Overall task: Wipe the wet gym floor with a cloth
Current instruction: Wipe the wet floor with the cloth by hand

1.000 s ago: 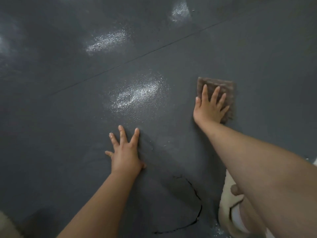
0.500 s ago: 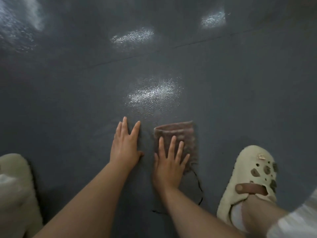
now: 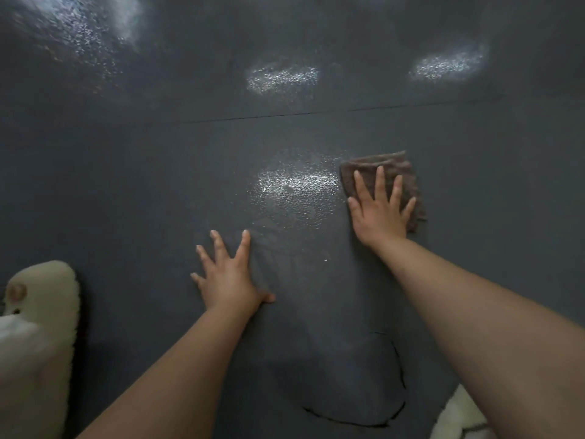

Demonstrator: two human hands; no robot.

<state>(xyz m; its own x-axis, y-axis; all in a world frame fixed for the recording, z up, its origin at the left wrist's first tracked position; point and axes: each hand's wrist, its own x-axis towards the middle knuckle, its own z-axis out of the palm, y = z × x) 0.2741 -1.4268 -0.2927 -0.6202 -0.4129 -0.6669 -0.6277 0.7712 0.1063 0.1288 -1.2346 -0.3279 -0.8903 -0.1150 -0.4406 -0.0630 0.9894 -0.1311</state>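
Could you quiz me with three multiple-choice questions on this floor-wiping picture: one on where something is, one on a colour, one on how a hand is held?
1. Where does the cloth lie?
A. under the right hand
B. under the left hand
C. on a shoe

2. What colour is the cloth?
A. bright yellow
B. brown
C. white

3. How is the left hand held?
A. clenched in a fist
B. lifted off the floor
C. flat on the floor with fingers spread

Answers:
1. A: the right hand presses down on the cloth, just right of the shiny wet patch.
2. B: it shows dull brown against the dark grey floor.
3. C: the palm lies flat on bare floor, fingers straight and apart, holding nothing.
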